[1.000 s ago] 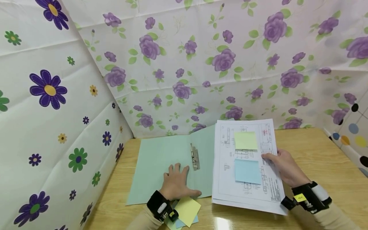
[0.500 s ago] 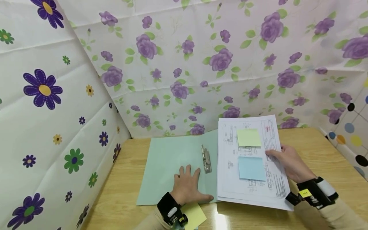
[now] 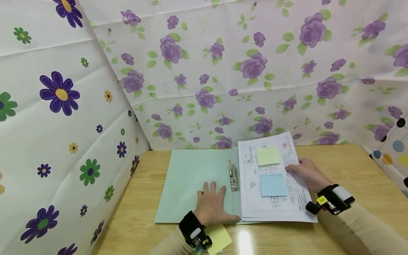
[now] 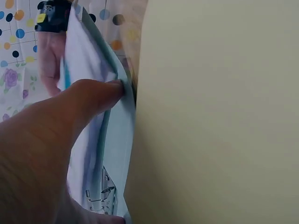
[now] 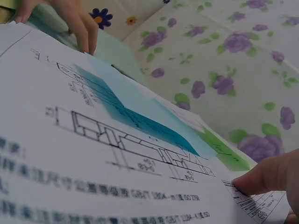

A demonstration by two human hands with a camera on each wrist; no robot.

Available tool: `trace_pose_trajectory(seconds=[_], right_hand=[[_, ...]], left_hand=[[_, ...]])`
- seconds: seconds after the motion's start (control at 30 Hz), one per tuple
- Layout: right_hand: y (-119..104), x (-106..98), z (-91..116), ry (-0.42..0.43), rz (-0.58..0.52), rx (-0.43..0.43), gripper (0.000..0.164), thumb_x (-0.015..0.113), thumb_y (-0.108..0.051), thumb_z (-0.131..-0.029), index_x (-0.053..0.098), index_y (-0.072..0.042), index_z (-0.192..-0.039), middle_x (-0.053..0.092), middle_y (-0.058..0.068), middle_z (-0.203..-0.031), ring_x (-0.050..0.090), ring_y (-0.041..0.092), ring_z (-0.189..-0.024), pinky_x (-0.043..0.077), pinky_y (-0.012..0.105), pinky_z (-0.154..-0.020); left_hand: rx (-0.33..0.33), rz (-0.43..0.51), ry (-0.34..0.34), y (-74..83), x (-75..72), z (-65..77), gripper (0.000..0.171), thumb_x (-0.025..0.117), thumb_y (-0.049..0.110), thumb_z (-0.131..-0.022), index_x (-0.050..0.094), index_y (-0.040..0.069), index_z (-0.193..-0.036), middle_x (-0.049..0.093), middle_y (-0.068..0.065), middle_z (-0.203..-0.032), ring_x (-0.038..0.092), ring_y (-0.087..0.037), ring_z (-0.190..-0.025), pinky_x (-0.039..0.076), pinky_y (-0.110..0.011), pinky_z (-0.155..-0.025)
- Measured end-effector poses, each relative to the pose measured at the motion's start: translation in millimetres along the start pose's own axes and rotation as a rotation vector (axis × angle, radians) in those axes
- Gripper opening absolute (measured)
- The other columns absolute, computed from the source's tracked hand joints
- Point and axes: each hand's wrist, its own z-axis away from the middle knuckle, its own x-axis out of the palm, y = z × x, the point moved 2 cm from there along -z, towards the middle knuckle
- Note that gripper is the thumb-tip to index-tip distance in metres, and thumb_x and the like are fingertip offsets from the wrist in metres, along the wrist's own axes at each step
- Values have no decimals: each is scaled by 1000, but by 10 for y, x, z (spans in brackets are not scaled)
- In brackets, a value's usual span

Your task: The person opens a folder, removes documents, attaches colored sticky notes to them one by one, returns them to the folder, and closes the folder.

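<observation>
My left hand (image 3: 211,207) lies with spread fingers on a pale green folder (image 3: 186,177), its thumb at the folder's lower edge beside the paper stack. In the left wrist view, that thumb presses at the edge of the green cover (image 4: 120,140). My right hand (image 3: 313,175) pinches the right side of a stack of printed drawings (image 3: 248,205), thumb on top. The stack lies over the folder's right half, slightly raised on the right. A light green sticky note (image 3: 268,156) and a blue one (image 3: 273,185) are on the top sheet. Left of the stack is a metal lever clip (image 3: 233,177).
Yellow sticky notes (image 3: 220,239) lie on the wooden table (image 3: 134,198) under my left wrist; one yellow sheet (image 4: 219,112) fills much of the left wrist view. Flowered cloth walls (image 3: 191,117) stand behind and to the left.
The folder has slid right under my left hand. My right hand has brought the paper stack lower and left, against the clip side. The head view has shifted slightly.
</observation>
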Motion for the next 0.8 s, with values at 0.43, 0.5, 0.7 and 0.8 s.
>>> trace_pose_trajectory(seconds=[0.43,0.5,0.7,0.8], right_hand=[[310,196,-275,15,35,118,68,60,-19,-113,34,10,-169,78,18,-126,81,20,-93,68,40,-80],[287,225,-292,16,45,112,70,60,-20,-113,32,8,-171,76,21,-130,81,20,-94,68,40,-80],[197,315,-331,12,62,75,70,61,-18,-110,34,8,-169,74,24,-132,79,20,-93,67,38,-80],[152,306,-312,-14,107,61,69,62,-21,-111,37,8,-168,77,23,-127,81,22,-90,68,40,-78]], left_hand=[[4,-26,-55,-20,-31,26,124,83,90,-73,53,18,-169,47,-26,-172,44,-58,-160,51,-68,-113],[6,-29,-71,-35,-61,42,125,85,89,-72,52,19,-170,46,-26,-173,43,-58,-162,50,-68,-115],[9,-33,-80,-42,-91,42,126,86,89,-70,52,20,-170,44,-25,-174,40,-56,-164,47,-68,-116],[12,-32,-77,-27,-81,40,126,86,90,-69,53,20,-169,44,-26,-174,40,-56,-164,47,-69,-116]])
